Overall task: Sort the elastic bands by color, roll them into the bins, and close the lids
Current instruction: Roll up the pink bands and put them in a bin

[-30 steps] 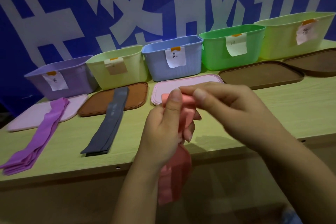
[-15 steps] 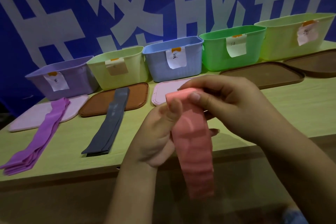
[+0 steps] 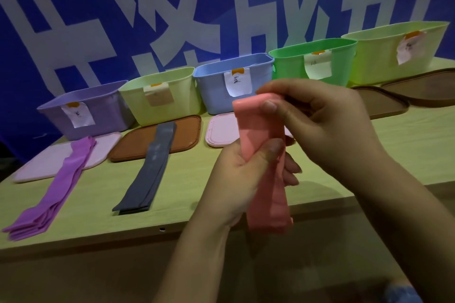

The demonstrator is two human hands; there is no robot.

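Observation:
A pink elastic band (image 3: 261, 135) hangs flat in front of me, above the table's front edge. My right hand (image 3: 327, 128) pinches its top end. Lower down, my left hand (image 3: 241, 179) grips the band's middle with thumb over it. The band's lower end (image 3: 269, 214) dangles below the table edge. A stack of purple bands (image 3: 59, 184) lies on the table at the left, partly over a pale pink lid (image 3: 49, 162). Grey bands (image 3: 147, 170) lie across a brown lid (image 3: 182, 135).
Open bins stand in a row at the back: purple (image 3: 98, 115), pale yellow-green (image 3: 182, 96), blue (image 3: 211, 91), green (image 3: 288, 66) and a larger yellow-green (image 3: 369, 64). A pink lid (image 3: 219, 133) and two brown lids (image 3: 384, 103) lie before them. A blue banner hangs behind.
The crumpled pink band has been drawn out into a flat strip. My right hand lifted its top end up and right, while my left hand slid down to its middle.

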